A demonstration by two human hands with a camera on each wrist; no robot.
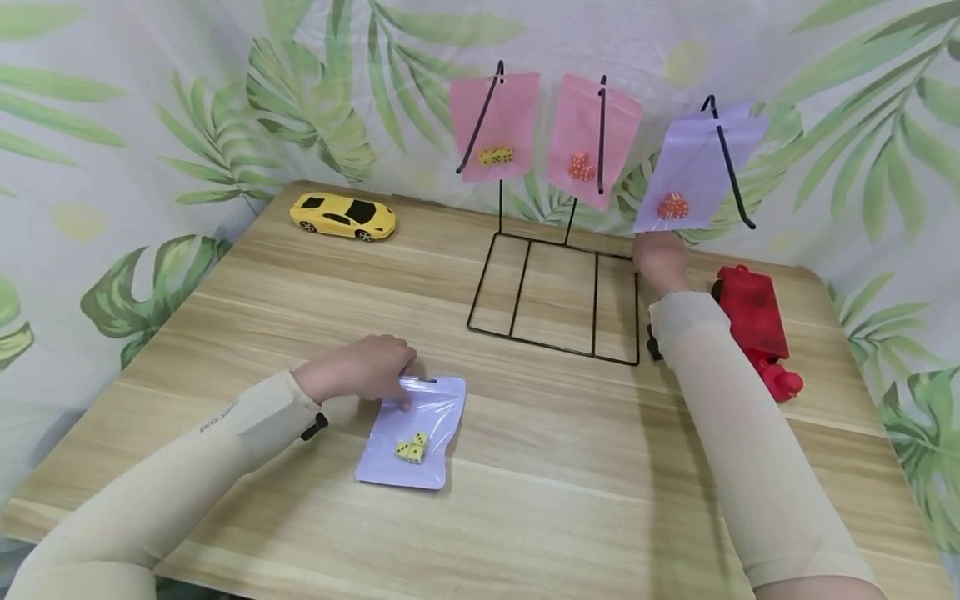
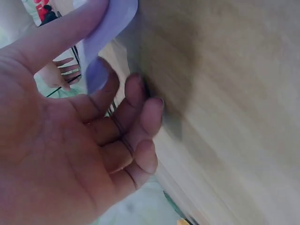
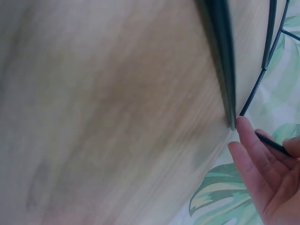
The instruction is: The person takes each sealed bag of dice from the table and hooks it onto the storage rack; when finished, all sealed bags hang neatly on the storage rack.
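Observation:
My left hand (image 1: 356, 368) pinches the top edge of a light purple zip pouch (image 1: 431, 412), thumb on its face and index finger behind it in the left wrist view. Several yellow dice (image 1: 412, 448) show through the pouch, near its lower end. At the back right, my right hand (image 1: 660, 258) grips a thin upright of the black wire display rack (image 1: 552, 345), thumb and fingers around the wire (image 3: 272, 143) in the right wrist view. Just above that hand hangs another purple pouch (image 1: 686, 162) with red dice, partly behind a rack hook.
Two pink pouches hang on the other hooks, one with yellow dice (image 1: 495, 156), one with red dice (image 1: 581, 167). A yellow toy car (image 1: 343, 217) stands at the back left. Right of the right forearm lies a red toy (image 1: 753, 312). A leaf-print cloth (image 1: 420, 50) hangs behind the table.

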